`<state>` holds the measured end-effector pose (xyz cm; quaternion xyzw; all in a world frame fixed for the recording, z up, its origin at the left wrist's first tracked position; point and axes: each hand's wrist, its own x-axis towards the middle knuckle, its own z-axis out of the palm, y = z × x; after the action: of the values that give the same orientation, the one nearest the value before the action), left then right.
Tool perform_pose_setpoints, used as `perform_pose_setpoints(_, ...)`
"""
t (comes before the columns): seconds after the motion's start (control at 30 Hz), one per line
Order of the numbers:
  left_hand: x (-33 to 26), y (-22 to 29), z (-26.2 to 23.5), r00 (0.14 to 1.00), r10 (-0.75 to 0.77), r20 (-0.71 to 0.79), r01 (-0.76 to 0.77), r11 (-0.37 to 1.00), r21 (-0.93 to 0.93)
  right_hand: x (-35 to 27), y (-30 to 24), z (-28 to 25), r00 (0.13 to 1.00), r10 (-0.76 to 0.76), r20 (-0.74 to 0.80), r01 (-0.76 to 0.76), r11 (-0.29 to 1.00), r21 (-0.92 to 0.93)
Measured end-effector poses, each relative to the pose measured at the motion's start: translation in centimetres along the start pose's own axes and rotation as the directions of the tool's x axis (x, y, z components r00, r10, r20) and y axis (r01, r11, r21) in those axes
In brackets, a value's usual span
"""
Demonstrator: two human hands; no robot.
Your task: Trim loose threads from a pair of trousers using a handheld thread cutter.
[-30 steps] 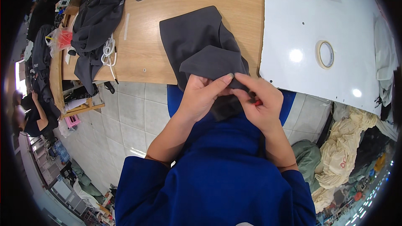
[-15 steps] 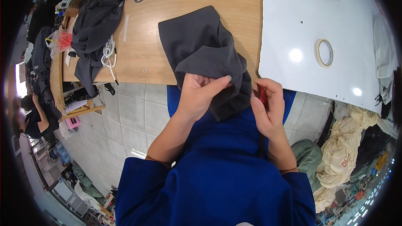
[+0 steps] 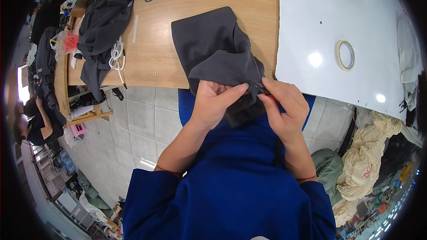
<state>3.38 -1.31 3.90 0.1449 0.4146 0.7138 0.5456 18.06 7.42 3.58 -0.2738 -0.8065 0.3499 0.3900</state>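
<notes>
Since half a second before, the right hand had come back in against the cloth, closing the gap that had opened beside the left hand. Both grips were narrow pinches: the left thumb and fingers held a fold of the dark grey garment at its near edge, and the right fingertips met that same fold, with a small red object partly hidden between them; what it was could not be told. Holding the fold taut between two hands probably kept one small spot of the edge steady for close work.

That garment lay mostly on the wooden bench, its near end hanging off the edge toward the blue-sleeved person. Further left on the wood sat a heap of dark clothes and a coil of white cord. To the right, a white bench top carried a roll of tape.
</notes>
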Motion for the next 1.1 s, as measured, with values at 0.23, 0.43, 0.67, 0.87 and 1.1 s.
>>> perform_pose_setpoints(0.23, 0.1, 0.1, 0.0, 1.000, -0.002, 0.001, 0.002, 1.000, 0.017, 0.0, -0.2, -0.2, 0.999, -0.022, -0.039, 0.020, 0.999, -0.042)
perform_pose_setpoints(0.43, -0.1, 0.0, 0.0, 1.000, 0.010, 0.010, -0.011, 0.997, 0.078, 0.2, -0.2, -0.2, 0.998, -0.067, -0.001, 0.066, 0.992, -0.110)
perform_pose_setpoints(0.67, -0.1, 0.1, 0.0, 1.000, 0.007, 0.012, -0.008, 0.995, 0.100, 0.4, 0.1, -0.3, 0.994, -0.102, 0.038, 0.106, 0.986, -0.129)
perform_pose_setpoints(0.87, -0.1, 0.6, 0.7, 0.996, -0.070, -0.061, 0.070, 0.998, -0.009, 0.1, -1.3, -0.1, 0.989, 0.139, 0.039, -0.142, 0.986, 0.087)
perform_pose_setpoints(1.1, 0.3, -0.4, -2.8, 0.935, 0.266, 0.235, -0.249, 0.963, -0.098, -0.3, 0.0, -0.3, 0.879, 0.397, 0.264, -0.458, 0.857, 0.237)
